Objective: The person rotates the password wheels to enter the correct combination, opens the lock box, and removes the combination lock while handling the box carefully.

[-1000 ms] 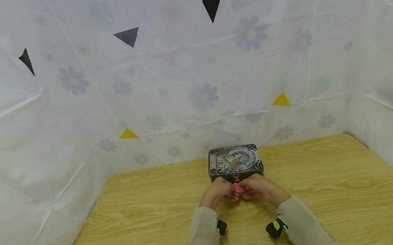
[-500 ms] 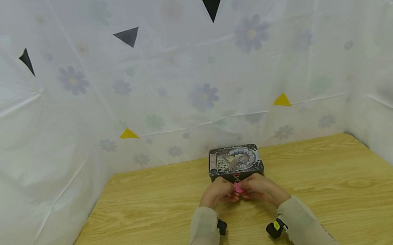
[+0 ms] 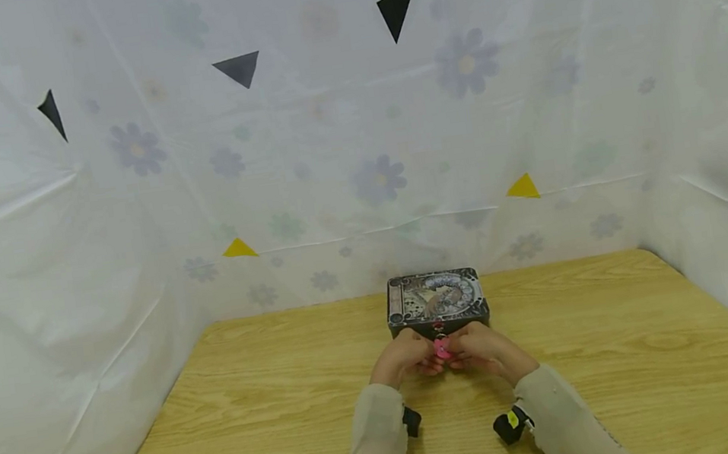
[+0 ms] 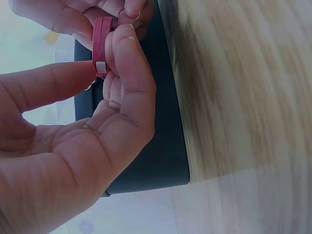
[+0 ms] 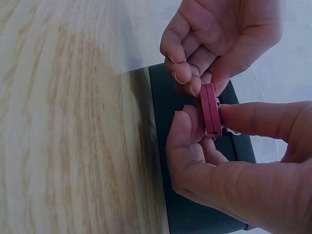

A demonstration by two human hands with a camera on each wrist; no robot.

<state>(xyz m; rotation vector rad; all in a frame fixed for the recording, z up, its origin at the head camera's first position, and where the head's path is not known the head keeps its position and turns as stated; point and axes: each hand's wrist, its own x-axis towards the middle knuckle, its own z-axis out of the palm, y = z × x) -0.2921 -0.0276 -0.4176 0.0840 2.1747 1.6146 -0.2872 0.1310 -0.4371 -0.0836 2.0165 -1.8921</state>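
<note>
Small lock [image 3: 442, 347] pinched from both sides at the front of the box [image 3: 438, 298]

The likeliest trouble is a slip: the lock is small, and only fingertips and thumbs bear on it, so uneven pressure from the left hand [image 3: 404, 353] and the right hand [image 3: 483, 347] could twist it out of the grip. The crowded fingers may also get in each other's way and hide the lock's face, making a wrong turn or press easy. A hard tug could be passed through the metal loop [image 3: 441, 336] to the box and drag it over the table [image 3: 259, 425], since neither hand appears to brace it.

Both hands grasp the lock: each thumb is on one face and the curled fingers on the other. It sits just in front of the closed box, near the table's far edge, apparently hanging from the clasp; the join is too small to be sure.

The lock is bright pink in the head view, with a lobed, flower-like outline. The wrist views show it edge-on as a thick, deeper red body with a seam along its rim, a pale metal square on the edge and small metal parts beside the right thumb.
</note>
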